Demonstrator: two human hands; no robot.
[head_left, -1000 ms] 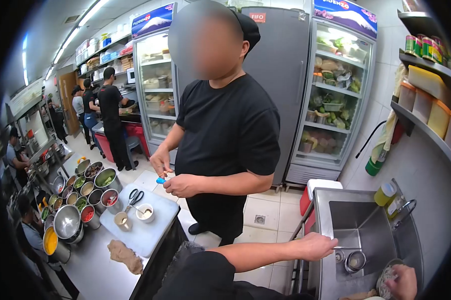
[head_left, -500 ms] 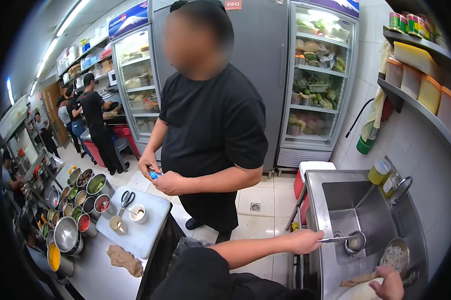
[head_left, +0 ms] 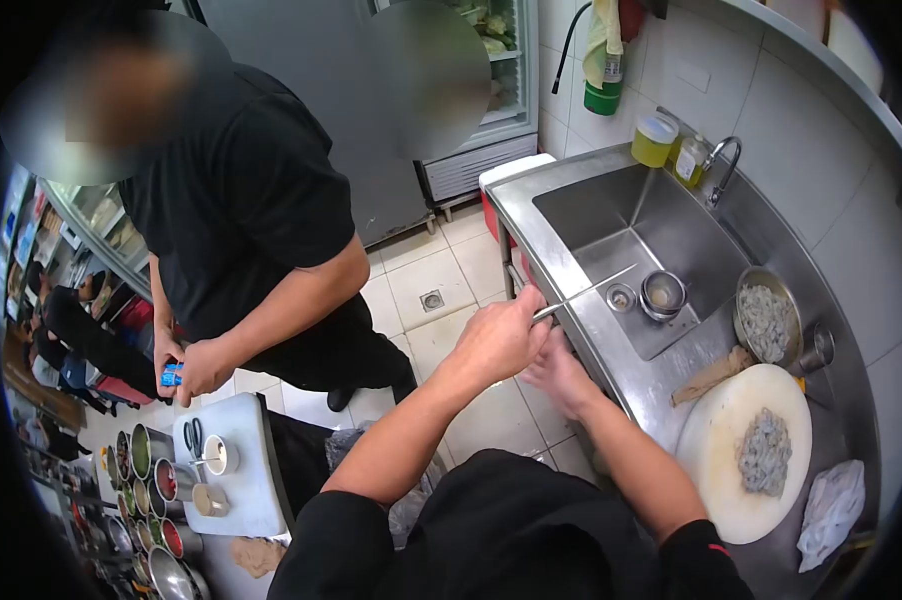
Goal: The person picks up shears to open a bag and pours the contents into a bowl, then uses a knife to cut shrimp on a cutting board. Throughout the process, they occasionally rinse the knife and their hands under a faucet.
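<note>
My left hand [head_left: 501, 338] is closed around the handle of a thin metal tool [head_left: 591, 290], whose long tip points toward the sink [head_left: 636, 260]. Close behind it is my right hand [head_left: 561, 375], its fingers partly extended and blurred; whether it touches the tool's handle is hidden. Both hands are over the gap beside the sink's front edge. Metal bowls [head_left: 663, 294] sit in the basin. To the right are a round white board [head_left: 711, 480] with a pile of greyish pieces [head_left: 765, 453], and a metal bowl [head_left: 768, 315] of similar pieces.
A co-worker [head_left: 241, 190] in black stands at left, holding a small blue item [head_left: 172, 375]. Below are a cutting board [head_left: 256, 480] with scissors and cups, and several metal containers [head_left: 166, 480]. A brown cloth [head_left: 711, 375] and plastic bag [head_left: 833, 510] lie by the round board.
My left hand has drawn the tool back from over the sink. My right hand has left the round board and come beside it. The view has tilted down and turned right.
</note>
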